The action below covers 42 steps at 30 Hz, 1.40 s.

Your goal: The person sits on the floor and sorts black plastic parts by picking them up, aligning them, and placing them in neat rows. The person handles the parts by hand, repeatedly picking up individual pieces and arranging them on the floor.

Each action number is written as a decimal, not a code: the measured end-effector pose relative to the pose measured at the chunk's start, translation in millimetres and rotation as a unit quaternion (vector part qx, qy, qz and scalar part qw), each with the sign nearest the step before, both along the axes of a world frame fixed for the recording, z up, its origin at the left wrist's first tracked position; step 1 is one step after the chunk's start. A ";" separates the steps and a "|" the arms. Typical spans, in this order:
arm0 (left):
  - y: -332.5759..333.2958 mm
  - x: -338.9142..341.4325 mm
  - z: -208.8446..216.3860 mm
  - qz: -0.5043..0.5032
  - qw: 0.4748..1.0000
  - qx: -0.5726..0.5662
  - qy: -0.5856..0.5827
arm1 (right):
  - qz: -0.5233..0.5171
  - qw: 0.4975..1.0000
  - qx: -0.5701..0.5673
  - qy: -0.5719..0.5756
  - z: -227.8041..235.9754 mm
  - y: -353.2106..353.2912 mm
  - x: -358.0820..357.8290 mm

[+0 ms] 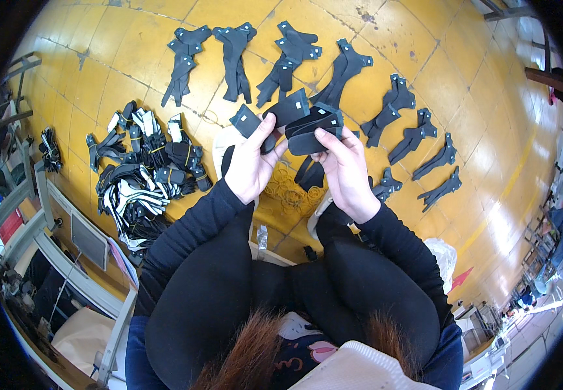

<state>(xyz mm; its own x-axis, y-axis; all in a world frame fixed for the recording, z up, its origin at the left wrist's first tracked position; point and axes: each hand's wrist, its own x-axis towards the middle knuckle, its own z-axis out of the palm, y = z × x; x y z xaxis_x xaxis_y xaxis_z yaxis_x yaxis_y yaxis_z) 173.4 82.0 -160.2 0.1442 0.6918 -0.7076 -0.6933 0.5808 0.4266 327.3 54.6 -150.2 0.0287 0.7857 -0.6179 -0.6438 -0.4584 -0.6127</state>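
Left hand: my thumb and fingers are clasping dark flat strips, the thumb pressing on their upper face; the pieces are spreading apart in two directions, one of them slanting toward the other hand. Right hand: I am pinching a fanned stack of dark strips, thumb lying over the front piece, a small pale tag showing near one end; both hands are facing each other, raised above and just beyond my knees, the two lots lying close together, though whether they are touching I cannot tell.

Beneath, between the knees: a cluster of yellow loops is showing below my hands. Beyond, on the yellow tiled floor: dark tagged bundles are lying crosswise in four piles along the far side; four smaller piles are following down the right; one more pile is resting beside my right wrist. Left: a large heap of black and white pieces is sprawling, yellow bands circling some; a small dark bundle is lying farther out. Right: a white plastic bag is sitting beside my sleeve.
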 end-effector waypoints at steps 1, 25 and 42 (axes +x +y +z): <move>2.7 1.0 4.0 -0.001 1.000 0.004 0.003 | -0.009 1.000 -0.006 0.009 2.3 0.9 0.7; -10.9 -12.1 -10.5 -0.282 0.941 0.164 0.089 | 0.228 0.877 0.242 -0.348 5.9 15.9 23.8; -11.7 -0.2 -12.1 -0.294 0.945 0.019 -0.141 | 0.411 0.567 0.407 -0.586 29.9 9.8 24.6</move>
<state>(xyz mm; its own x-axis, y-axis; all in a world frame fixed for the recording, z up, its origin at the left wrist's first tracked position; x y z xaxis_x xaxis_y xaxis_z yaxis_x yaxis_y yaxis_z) 173.3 70.3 -172.3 0.6906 0.4576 -0.5600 -0.3455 0.8891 0.3003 351.9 64.5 -120.3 -0.5378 0.8428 0.0231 0.6516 0.4329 -0.6229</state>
